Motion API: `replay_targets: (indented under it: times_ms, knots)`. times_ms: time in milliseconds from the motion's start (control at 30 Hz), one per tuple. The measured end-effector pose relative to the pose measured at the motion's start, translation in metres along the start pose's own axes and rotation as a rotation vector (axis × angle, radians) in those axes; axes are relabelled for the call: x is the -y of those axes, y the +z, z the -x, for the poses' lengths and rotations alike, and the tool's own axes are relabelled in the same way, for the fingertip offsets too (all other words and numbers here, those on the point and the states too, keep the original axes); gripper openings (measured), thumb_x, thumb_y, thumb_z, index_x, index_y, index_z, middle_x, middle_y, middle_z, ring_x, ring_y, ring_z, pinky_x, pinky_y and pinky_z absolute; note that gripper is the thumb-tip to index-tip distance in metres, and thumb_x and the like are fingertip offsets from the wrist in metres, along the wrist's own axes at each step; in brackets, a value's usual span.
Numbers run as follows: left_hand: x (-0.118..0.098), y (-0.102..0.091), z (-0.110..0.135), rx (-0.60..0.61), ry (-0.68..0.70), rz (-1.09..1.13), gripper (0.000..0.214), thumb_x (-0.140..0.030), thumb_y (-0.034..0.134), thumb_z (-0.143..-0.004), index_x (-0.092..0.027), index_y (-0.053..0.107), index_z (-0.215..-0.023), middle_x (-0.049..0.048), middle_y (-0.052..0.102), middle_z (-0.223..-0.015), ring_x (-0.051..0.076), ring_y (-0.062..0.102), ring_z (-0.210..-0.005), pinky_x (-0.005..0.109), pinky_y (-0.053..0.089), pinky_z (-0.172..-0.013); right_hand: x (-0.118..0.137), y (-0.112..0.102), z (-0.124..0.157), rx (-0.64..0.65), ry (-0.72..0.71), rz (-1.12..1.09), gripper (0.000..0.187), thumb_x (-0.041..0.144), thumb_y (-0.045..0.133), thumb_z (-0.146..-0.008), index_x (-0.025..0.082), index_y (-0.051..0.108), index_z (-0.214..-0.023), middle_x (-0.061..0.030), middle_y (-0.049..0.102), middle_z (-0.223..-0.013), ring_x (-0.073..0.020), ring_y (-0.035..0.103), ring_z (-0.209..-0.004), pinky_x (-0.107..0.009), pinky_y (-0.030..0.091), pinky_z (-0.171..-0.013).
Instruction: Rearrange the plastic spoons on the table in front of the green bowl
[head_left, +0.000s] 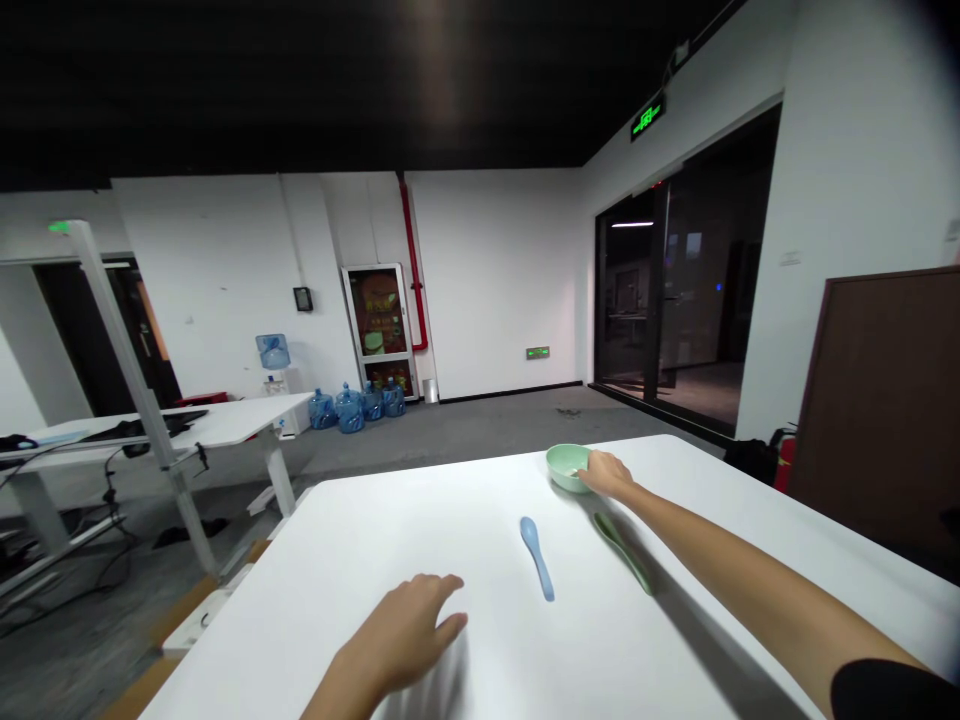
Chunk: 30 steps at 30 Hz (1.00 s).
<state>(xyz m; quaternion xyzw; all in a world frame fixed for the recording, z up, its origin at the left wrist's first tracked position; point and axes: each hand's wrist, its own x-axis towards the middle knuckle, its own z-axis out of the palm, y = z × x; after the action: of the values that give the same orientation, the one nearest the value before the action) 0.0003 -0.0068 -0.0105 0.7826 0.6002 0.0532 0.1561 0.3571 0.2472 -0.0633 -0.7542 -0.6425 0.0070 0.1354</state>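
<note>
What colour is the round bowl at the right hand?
The round plastic bowl is pale mint green, shown best in the head view.

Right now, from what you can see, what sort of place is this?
Probably an office or workroom: white desks, blue water jugs beside a water dispenser, and a green exit sign above glass doors.

pale green bowl (pixel 564 468): matt plastic | blue spoon (pixel 537 558): smooth glossy plastic | green spoon (pixel 622 552): smooth plastic | white tabletop (pixel 300 580): smooth, matt
</note>
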Motion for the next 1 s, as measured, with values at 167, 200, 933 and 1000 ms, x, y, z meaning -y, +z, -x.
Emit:
replay_targets:
  times_ms: [167, 200, 933, 1000]
  knots:
    - [-0.001, -0.002, 0.002, 0.004, -0.013, -0.007, 0.055, -0.059, 0.039, -0.083, -0.031, 0.050, -0.129, 0.0055, 0.058, -0.127, 0.028, 0.051, -0.116, 0.041, 0.039, -0.096, 0.000, -0.010, 0.011, -0.002, 0.009, -0.040, 0.038, 0.047, 0.049, -0.079, 0.016, 0.064, -0.097, -0.0140, 0.065, -0.102, -0.0266, 0.062, -0.091, -0.030, 0.043, -0.067]
    - [-0.001, -0.001, 0.002, 0.001, -0.012, -0.007, 0.055, -0.059, 0.039, -0.083, -0.031, 0.050, -0.129, 0.0058, 0.058, -0.127, 0.028, 0.051, -0.116, 0.041, 0.039, -0.096, -0.001, -0.015, 0.016, -0.012, 0.008, -0.052, 0.039, 0.048, 0.047, -0.080, 0.016, 0.064, -0.096, -0.0142, 0.065, -0.102, -0.0264, 0.062, -0.091, -0.030, 0.042, -0.068]
    - [0.002, -0.003, 0.007, -0.039, 0.007, -0.037, 0.058, -0.063, 0.036, -0.083, -0.030, 0.049, -0.130, 0.0052, 0.056, -0.131, 0.027, 0.049, -0.120, 0.039, 0.038, -0.098, -0.048, -0.053, 0.163, -0.017, -0.315, -0.097, 0.065, 0.058, 0.035, -0.086, 0.020, 0.038, -0.139, -0.0126, 0.033, -0.147, -0.0296, 0.035, -0.131, -0.040, 0.031, -0.102]
    - [0.003, -0.002, 0.006, -0.039, 0.010, -0.032, 0.059, -0.063, 0.036, -0.083, -0.030, 0.049, -0.130, 0.0051, 0.055, -0.132, 0.027, 0.049, -0.121, 0.039, 0.037, -0.099, -0.047, -0.053, 0.164, -0.005, -0.324, -0.096, 0.064, 0.057, 0.035, -0.087, 0.020, 0.038, -0.139, -0.0130, 0.034, -0.146, -0.0297, 0.035, -0.131, -0.041, 0.031, -0.102]
